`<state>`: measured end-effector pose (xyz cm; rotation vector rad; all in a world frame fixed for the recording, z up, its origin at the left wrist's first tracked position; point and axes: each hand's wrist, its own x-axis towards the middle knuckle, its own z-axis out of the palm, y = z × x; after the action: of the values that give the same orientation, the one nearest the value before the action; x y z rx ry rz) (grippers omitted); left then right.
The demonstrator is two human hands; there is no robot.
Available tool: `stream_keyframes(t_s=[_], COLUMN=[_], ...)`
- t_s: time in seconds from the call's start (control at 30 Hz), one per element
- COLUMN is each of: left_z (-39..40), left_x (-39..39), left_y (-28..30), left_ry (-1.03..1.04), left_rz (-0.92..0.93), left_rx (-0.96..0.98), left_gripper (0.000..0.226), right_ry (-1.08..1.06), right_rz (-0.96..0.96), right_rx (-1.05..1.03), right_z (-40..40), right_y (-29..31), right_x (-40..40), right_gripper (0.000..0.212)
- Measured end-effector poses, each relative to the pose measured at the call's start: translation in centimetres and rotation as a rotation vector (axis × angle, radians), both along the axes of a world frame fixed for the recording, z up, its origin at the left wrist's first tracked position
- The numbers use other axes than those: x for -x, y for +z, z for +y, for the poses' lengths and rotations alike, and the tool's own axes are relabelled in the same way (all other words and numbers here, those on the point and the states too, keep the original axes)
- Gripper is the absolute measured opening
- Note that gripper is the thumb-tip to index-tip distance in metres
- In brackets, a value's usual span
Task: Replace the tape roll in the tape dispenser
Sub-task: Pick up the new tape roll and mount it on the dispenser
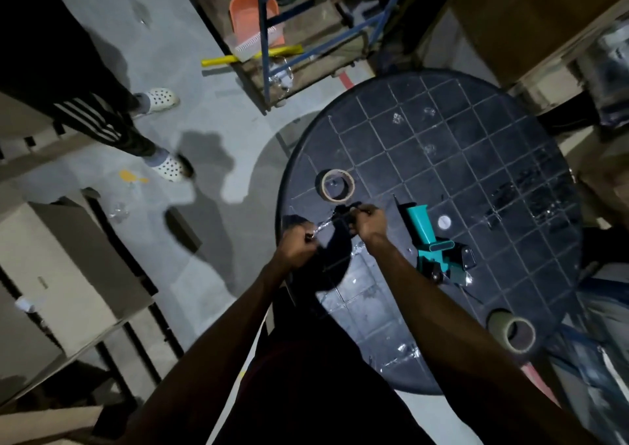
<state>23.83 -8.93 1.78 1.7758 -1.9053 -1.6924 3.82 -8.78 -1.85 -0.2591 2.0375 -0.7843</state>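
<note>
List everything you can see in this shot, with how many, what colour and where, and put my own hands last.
Table: one, dark, round, gridded top, right of centre.
Tape dispenser: one, teal, lying on the table right of the hands.
Tape roll: one, tan core, flat on the table beyond the hands.
Second tape roll: one, tan, near table edge, lower right.
Dustpan: one, orange, on the cart at top.
Yellow tube: one, by the cart.
Cardboard boxes: several, brown, left floor.
Bystander's clogs: two, white, upper left.
Left hand: closed on a clear tape strip.
Right hand: pinching the strip's other end.
</note>
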Motion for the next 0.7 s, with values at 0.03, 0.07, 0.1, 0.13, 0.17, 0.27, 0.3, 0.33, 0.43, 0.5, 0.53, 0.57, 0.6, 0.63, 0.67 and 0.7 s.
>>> stream_keyframes(t_s=[0.03, 0.07, 0.1, 0.13, 0.17, 0.27, 0.3, 0.33, 0.43, 0.5, 0.53, 0.57, 0.6, 0.63, 0.67, 0.7], left_z=[0.1, 0.3, 0.5, 0.8, 1.1, 2.2, 2.7, 3.3, 5.8, 7.9, 9.0, 10.1, 11.2, 12.4, 13.5, 14.6], left_x=[0.6, 1.4, 2.1, 2.8, 3.6, 6.0, 6.8, 7.5, 9.8, 11.3, 12.0, 12.6, 13.2, 13.7, 14.3, 14.9], left_y=[-0.1, -0.1, -0.2, -0.1, 0.0, 0.5, 0.7, 0.8, 1.5, 1.9, 1.9, 2.1, 2.0, 2.1, 2.0, 1.9], left_ry=[0.002, -0.005, -0.021, -0.043, -0.068, -0.175, -0.224, -0.269, -0.396, -0.479, -0.531, -0.584, -0.623, -0.659, -0.700, -0.743], left_rz=[-0.009, -0.021, -0.030, -0.036, -0.037, -0.041, -0.038, -0.040, -0.058, -0.062, -0.078, -0.106, -0.117, -0.108, -0.100, -0.105], left_rx=[0.005, 0.007, 0.009, 0.009, 0.016, 0.040, 0.055, 0.061, 0.073, 0.108, 0.144, 0.188, 0.211, 0.195, 0.177, 0.177], left_gripper=[0.024, 0.024, 0.025, 0.027, 0.029, 0.035, 0.035, 0.034, 0.027, 0.020, 0.019, 0.018, 0.017, 0.016, 0.016, 0.014], right_ry=[0.005, 0.014, 0.030, 0.054, 0.066, 0.005, -0.027, -0.045, -0.001, 0.023, 0.035, 0.058, 0.089, 0.110, 0.117, 0.126], right_rz=[0.005, 0.019, 0.062, 0.082, 0.085, 0.080, 0.087, 0.099, 0.200, 0.287, 0.326, 0.366, 0.403, 0.441, 0.478, 0.514], right_rx=[-0.009, -0.002, -0.009, -0.026, -0.033, 0.033, 0.034, 0.029, 0.019, -0.016, -0.043, -0.066, -0.093, -0.110, -0.129, -0.142], right_z=[1.6, 3.2, 4.9, 6.9, 9.0, 14.3, 15.1, 15.7, 19.5, 22.8, 24.6, 26.3, 27.9, 29.5, 30.9, 32.2], right_y=[-0.5, -1.0, -1.9, -4.0, -6.5, -9.4, -6.8, -3.3, 1.1, 1.9, 2.3, 2.4, 2.7, 2.8, 3.1, 3.3], right_x=[0.3, 0.7, 1.3, 2.4, 3.6, 5.2, 4.6, 3.8, 3.7, 4.5, 5.0, 5.7, 6.4, 7.2, 8.1, 9.2], right_gripper=[0.011, 0.013, 0.013, 0.012, 0.013, 0.020, 0.019, 0.018, 0.017, 0.018, 0.019, 0.020, 0.023, 0.024, 0.026, 0.029])
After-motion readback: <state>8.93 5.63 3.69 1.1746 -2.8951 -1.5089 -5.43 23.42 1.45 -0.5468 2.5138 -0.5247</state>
